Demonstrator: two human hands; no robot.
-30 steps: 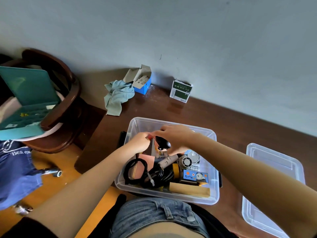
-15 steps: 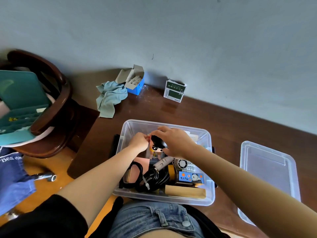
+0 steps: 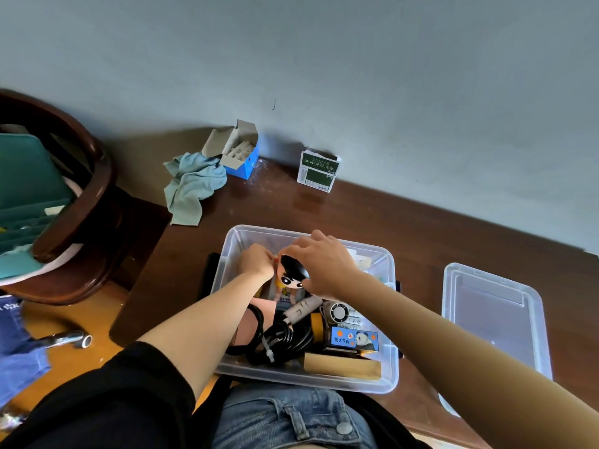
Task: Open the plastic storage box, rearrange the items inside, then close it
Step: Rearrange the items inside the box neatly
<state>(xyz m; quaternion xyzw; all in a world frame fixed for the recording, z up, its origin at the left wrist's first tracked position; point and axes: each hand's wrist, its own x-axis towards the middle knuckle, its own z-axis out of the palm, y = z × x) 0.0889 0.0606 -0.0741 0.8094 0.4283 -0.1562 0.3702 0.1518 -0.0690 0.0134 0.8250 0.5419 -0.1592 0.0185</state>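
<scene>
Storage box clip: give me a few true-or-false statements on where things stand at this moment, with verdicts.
1. The lid is on the storage box. False: it lies on the table to the box's right.
2. Both hands are over the cartoon figure inside the box. True: left hand, right hand.
3. A coiled black cable lies in the box. True.
4. The blue-green cloth is inside the box. False: it lies on the table near the wall.
5. The wooden block lies at the box's far end. False: near end.

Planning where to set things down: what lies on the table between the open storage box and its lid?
Nothing: the head view shows only bare brown table between storage box and lid.
</scene>
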